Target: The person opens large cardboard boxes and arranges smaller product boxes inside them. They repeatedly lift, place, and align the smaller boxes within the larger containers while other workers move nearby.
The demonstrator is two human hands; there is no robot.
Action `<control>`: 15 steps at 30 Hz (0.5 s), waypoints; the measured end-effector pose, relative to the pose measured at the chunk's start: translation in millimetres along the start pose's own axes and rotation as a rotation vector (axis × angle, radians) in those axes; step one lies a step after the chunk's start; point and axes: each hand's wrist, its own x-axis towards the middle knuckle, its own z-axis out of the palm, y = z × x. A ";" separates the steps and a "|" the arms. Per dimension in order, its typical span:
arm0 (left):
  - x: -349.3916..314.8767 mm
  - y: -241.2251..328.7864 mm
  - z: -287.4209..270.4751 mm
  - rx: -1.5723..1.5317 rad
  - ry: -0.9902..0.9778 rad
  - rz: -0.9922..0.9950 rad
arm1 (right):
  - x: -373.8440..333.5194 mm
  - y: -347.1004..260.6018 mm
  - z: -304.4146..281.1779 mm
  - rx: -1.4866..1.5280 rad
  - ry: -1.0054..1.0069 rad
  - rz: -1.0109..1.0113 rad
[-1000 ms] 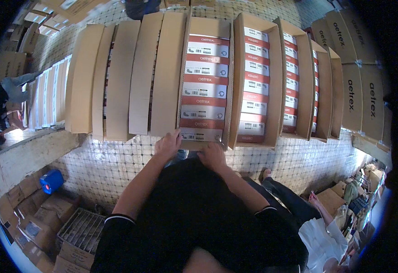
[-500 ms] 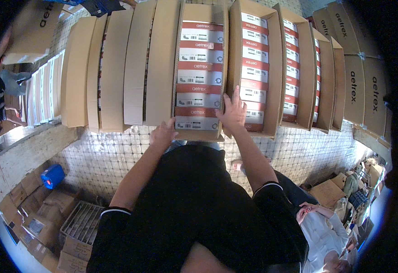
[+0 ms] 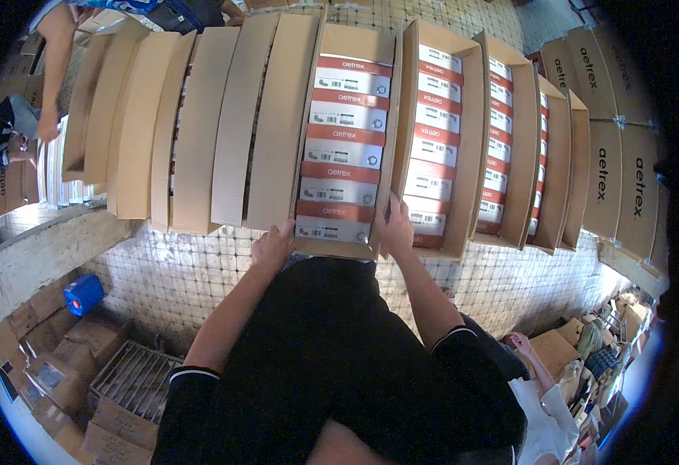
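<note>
Right in front of me stands a long open carton (image 3: 357,40) with a single row of shoe boxes (image 3: 338,191), white with red lid edges and printed end labels. My left hand (image 3: 274,245) is closed on the carton's near left corner. On the near right corner, my right hand (image 3: 395,227) grips the side wall, its fingers bent over the edge. Just right of that hand is a second open carton (image 3: 467,74) with similar shoe boxes. The fingertips of both hands are partly hidden by the cardboard.
Cartons with raised flaps (image 3: 200,132) line up on the left. More open cartons (image 3: 552,186) and stacked closed cartons (image 3: 607,155) stand right. Another person's arm (image 3: 54,74) reaches in at far left; a person in white (image 3: 545,411) is behind right. A blue jerrycan (image 3: 83,294) sits lower left.
My right hand has drawn nearer and closed on the carton's wall; its fingers were spread before. My left hand has tightened on its corner. Another person's arm and another carton flap have appeared at far left.
</note>
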 end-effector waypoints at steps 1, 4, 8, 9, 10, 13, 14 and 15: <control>0.0 0.7 -1.0 -0.001 -0.009 -0.003 | 0.3 -2.3 -0.1 -0.008 0.066 -0.045; 0.9 2.5 -2.9 -0.039 -0.003 -0.005 | 13.7 -12.4 0.0 -0.075 0.138 -0.059; 5.7 4.9 -2.2 -0.091 -0.048 -0.066 | 57.7 -29.4 0.2 -0.117 0.285 -0.011; 6.3 4.9 -1.7 -0.105 -0.036 -0.058 | 70.2 -32.9 0.7 -0.089 0.262 0.043; 7.0 5.4 -1.4 -0.119 -0.025 -0.048 | 79.9 -35.3 0.8 -0.066 0.277 0.061; 5.3 7.0 -0.8 -0.172 -0.002 -0.036 | 89.9 -38.2 2.2 -0.134 0.237 0.119; 5.6 7.6 -1.1 -0.202 0.022 -0.031 | 89.9 -37.6 3.2 -0.133 0.222 0.137; 1.4 8.8 -0.4 -0.187 -0.018 -0.052 | 85.4 -36.1 3.1 -0.119 0.250 0.132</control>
